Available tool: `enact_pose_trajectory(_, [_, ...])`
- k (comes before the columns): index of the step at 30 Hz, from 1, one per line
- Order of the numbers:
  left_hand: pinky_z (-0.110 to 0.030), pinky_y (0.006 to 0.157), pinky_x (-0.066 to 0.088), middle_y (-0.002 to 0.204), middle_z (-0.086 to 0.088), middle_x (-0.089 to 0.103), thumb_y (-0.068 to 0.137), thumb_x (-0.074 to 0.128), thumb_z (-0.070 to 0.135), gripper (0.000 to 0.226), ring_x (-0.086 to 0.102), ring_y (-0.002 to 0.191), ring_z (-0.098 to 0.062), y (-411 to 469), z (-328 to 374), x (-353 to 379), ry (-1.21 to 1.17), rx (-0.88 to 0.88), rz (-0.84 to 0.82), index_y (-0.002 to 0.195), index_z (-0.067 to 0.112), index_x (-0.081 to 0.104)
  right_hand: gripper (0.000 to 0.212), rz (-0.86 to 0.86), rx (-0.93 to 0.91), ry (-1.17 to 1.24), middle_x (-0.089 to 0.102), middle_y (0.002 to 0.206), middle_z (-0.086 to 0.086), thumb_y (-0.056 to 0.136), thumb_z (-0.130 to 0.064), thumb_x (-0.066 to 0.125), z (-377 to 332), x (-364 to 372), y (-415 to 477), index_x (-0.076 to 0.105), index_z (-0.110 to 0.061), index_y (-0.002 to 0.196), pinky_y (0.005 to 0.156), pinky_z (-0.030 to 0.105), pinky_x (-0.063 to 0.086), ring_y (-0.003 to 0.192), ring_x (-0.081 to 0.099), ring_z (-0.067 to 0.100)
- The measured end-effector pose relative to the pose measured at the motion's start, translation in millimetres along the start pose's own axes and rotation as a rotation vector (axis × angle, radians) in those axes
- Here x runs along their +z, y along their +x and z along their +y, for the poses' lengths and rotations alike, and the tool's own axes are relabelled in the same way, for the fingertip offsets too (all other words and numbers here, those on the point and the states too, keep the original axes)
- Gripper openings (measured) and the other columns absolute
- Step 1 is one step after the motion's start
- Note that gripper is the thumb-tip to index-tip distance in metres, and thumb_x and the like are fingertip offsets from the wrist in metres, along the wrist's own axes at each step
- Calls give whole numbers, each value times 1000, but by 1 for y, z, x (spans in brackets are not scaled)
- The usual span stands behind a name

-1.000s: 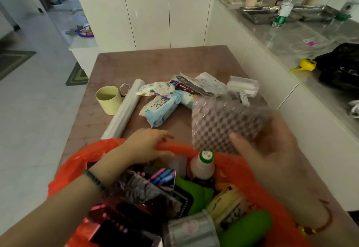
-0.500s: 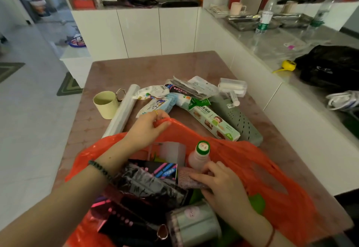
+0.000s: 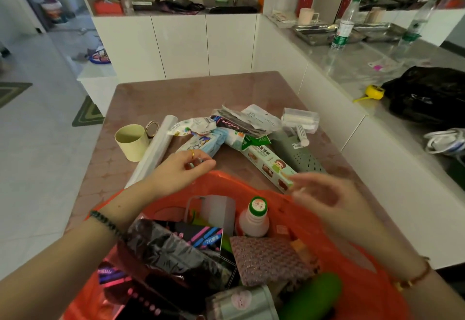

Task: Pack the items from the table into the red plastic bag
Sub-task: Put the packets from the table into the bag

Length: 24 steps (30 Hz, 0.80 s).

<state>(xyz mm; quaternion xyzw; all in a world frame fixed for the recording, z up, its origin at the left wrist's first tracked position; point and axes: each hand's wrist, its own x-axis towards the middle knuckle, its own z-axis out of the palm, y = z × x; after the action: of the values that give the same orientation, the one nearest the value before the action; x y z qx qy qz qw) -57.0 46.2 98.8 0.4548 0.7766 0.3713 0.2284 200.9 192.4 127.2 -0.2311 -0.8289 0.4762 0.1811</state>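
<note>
Mid-pack, between items. Red plastic bag (image 3: 251, 185) nearest, mouth open, already crowded. Right hand (image 3: 327, 193) blurred, fingers spread, empty, above the bag's far rim, close to the near end of the long green box (image 3: 266, 162) lying on the surface (image 3: 201, 93) just beyond the bag. Left hand (image 3: 181, 168) at the bag's far rim, fingers curled; impossible to tell whether pinching the plastic. Next, probably: close on the box end, lift, slide lengthwise into the bag. Since half a second ago: right hand up out of the bag, pink mesh pad (image 3: 269, 259) left inside beside the bottle (image 3: 254, 216).
</note>
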Motion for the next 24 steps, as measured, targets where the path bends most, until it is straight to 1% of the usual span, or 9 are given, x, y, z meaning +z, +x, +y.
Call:
enact_pose_trajectory(3, [-31,69,49,80,-1,63,85,57,39,7,61,72,-19,17,-1,-4,-17,-42,73,81,33,58,25,89,0,29,71,96,1,80,-13,67,-4,-8,49,63,-33,95,76,23,55,86,67,19])
enact_pose_trajectory(5, [-37,75,52,90,-4,64,84,57,35,2,63,81,-23,28,-4,-4,-68,-73,119,84,34,56,31,34,39,-31,66,106,3,80,-17,69,1,-3,84,59,-29,106,73,13,52,90,64,14])
enact_pose_trajectory(7, [-39,82,52,101,-7,64,89,56,25,8,63,88,-24,39,-10,-3,-143,-119,164,88,33,56,49,-59,48,-145,57,123,3,79,-23,70,8,12,118,51,-26,124,81,17,49,101,59,12])
enact_pose_trajectory(9, [-31,83,53,103,-7,63,91,54,22,7,62,90,-22,49,-18,-2,-199,-173,206,93,27,58,62,-148,4,-268,48,136,2,79,-26,70,11,33,150,41,-22,134,93,25,41,118,50,16])
enact_pose_trajectory(12, [-9,67,49,100,-6,60,91,53,17,11,58,85,-15,61,-26,1,-263,-231,270,101,17,56,74,-241,-118,-397,39,144,4,78,-29,70,15,75,202,31,-17,140,102,30,34,131,38,21])
enact_pose_trajectory(16, [-30,82,51,105,-9,62,92,51,21,8,60,85,-15,60,-34,-2,-330,-310,300,95,26,56,80,-315,-220,-598,28,149,15,78,-22,68,26,135,264,23,-14,143,108,38,31,136,30,31])
enact_pose_trajectory(17, [-29,83,51,106,-10,62,92,50,21,9,60,85,-13,57,-34,-4,-339,-317,303,97,25,56,80,-332,-232,-680,24,150,17,78,-19,67,30,148,276,21,-14,144,110,39,29,137,26,33])
enact_pose_trajectory(20, [-10,70,47,105,-10,63,93,49,18,15,58,85,-9,48,-34,-9,-338,-301,309,106,18,56,70,-335,-279,-882,33,144,19,81,-13,61,40,174,301,25,-13,141,106,43,35,133,31,33])
enact_pose_trajectory(24, [-18,80,46,103,-12,63,91,53,18,13,56,91,-13,34,-32,-17,-392,-331,268,102,24,57,31,-262,-376,-984,58,117,18,87,-8,50,38,182,313,46,-5,118,81,41,45,109,54,35])
